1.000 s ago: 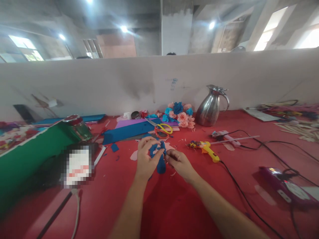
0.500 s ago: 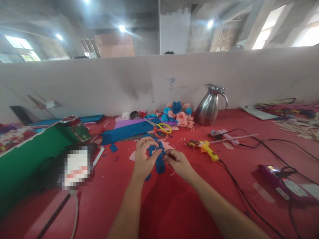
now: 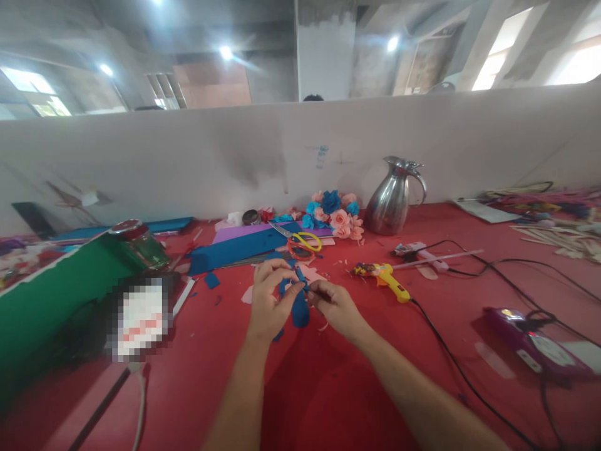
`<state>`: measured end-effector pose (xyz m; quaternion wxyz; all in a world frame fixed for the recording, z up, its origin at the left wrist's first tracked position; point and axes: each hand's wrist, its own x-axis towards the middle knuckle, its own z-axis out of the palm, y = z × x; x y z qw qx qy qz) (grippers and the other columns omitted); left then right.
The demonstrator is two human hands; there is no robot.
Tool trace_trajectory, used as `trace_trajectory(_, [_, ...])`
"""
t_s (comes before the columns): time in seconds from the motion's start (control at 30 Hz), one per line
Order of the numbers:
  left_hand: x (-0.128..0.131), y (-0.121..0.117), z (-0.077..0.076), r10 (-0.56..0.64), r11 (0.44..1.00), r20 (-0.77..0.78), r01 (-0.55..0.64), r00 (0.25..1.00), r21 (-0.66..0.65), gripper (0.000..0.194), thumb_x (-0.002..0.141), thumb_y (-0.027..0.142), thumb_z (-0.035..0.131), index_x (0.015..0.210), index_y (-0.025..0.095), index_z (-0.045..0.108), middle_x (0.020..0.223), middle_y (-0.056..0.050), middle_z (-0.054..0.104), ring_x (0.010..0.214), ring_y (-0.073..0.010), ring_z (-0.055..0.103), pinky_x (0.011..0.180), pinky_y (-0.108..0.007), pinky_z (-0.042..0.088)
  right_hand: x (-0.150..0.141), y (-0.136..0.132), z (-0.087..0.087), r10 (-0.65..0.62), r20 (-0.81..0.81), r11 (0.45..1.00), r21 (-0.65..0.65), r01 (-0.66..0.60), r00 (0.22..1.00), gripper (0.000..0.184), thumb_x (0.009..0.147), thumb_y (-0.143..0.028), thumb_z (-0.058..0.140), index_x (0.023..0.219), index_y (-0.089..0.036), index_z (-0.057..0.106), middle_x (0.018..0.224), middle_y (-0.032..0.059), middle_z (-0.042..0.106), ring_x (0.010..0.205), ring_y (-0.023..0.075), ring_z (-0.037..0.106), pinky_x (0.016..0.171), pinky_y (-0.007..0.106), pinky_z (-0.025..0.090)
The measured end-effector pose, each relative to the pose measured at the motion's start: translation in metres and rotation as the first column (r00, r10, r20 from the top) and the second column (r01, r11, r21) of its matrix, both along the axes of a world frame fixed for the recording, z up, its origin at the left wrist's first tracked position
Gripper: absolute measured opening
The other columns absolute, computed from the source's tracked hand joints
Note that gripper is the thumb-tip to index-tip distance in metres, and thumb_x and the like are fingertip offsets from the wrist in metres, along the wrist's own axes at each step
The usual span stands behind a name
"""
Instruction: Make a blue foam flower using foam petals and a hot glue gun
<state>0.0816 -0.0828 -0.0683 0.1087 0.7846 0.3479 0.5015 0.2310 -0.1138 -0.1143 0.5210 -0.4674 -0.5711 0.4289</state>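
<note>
A small piece of blue paper [image 3: 300, 274], narrow and seemingly rolled or folded, is held over the middle of the table. My left hand [image 3: 271, 300] pinches it between thumb and fingers. From the other side, the thumb and fingertips of my right hand [image 3: 334, 305] are closed on its lower end; the exact grip is partly hidden. Just below the fingers lies a blue paper petal-like strip [image 3: 300, 312]. Pink paper scraps [image 3: 312, 272] and blue bits are scattered on the table behind the hands. Scissors [image 3: 304, 243] with yellow and orange handles rest beyond them.
Paper flowers [image 3: 339, 216] and a steel jug [image 3: 389, 200] stand along the white partition. On the right of the red table [image 3: 385, 401] are a yellow glue gun [image 3: 387, 280], trailing cords and a purple power strip [image 3: 530, 344]. A jar [image 3: 138, 244] leans at left, beside a green board [image 3: 51, 300].
Both hands keep their grip on the blue paper, and the fingers shift only slightly around it. The whole view has moved a little.
</note>
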Motion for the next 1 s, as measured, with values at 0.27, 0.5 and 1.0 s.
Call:
trace_trajectory(0.27, [0.002, -0.002, -0.001, 0.069, 0.991, -0.064, -0.061, 0.996, 0.121, 0.003, 0.078, 0.025, 0.065, 0.079, 0.022, 0.066, 0.087, -0.003, 0.062, 0.089, -0.0205, 0.054, 0.082, -0.036, 0.040, 0.001, -0.001, 0.000, -0.069, 0.056, 0.994, 0.090, 0.064, 0.996, 0.013, 0.080, -0.028, 0.051, 0.076, -0.019, 0.059, 0.067, 0.0002, 0.059, 0.063, 0.0145, 0.056, 0.060, 0.024, 0.043])
trace_trajectory(0.5, [0.007, -0.003, -0.004, 0.116, 0.990, -0.076, -0.108, 0.990, 0.092, 0.006, 0.078, 0.028, 0.066, 0.080, 0.023, 0.067, 0.088, -0.002, 0.062, 0.090, -0.0209, 0.054, 0.083, -0.037, 0.039, 0.002, -0.008, 0.009, -0.274, 0.234, 0.943, 0.257, 0.213, 0.933, 0.016, 0.083, -0.021, 0.048, 0.074, -0.019, 0.061, 0.065, 0.0016, 0.061, 0.058, 0.0142, 0.054, 0.055, 0.023, 0.038])
trace_trajectory(1.0, [0.000, -0.008, -0.015, 0.275, 0.821, -0.221, -0.110, 0.936, 0.560, 0.019, 0.078, 0.011, 0.062, 0.086, 0.027, 0.069, 0.084, -0.001, 0.073, 0.080, -0.0190, 0.057, 0.085, -0.040, 0.030, 0.000, -0.011, 0.014, -0.298, 0.217, 0.930, 0.286, 0.231, 0.930, 0.017, 0.082, -0.019, 0.049, 0.069, -0.020, 0.060, 0.065, 0.0024, 0.061, 0.060, 0.0152, 0.055, 0.055, 0.024, 0.037])
